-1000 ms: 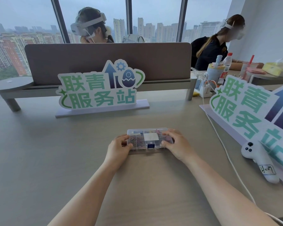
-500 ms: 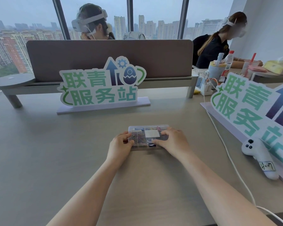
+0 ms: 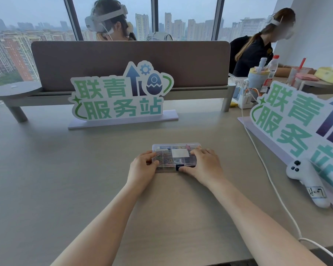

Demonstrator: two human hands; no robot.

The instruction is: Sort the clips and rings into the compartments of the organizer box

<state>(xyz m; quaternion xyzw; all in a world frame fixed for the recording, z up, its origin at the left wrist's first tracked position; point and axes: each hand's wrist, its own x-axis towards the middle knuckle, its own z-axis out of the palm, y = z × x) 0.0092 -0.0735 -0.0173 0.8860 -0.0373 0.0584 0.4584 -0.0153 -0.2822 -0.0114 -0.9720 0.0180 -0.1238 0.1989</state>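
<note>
Two bare hands on a clear organizer box [image 3: 176, 148] lying flat on the grey table [image 3: 65, 179], lid shut, white label on top, colourful clips faintly visible inside. Left hand [image 3: 142, 169] gripping the box's left end, thumb at the near edge and fingers curled over the lid; right hand [image 3: 204, 167] spread across the right end, thumb touching the dark latch [image 3: 179, 167] at the front. Well apart to the right, a white controller [image 3: 306, 181] beside a white cable [image 3: 267, 169]; behind, a green-lettered sign [image 3: 119, 96].
</note>
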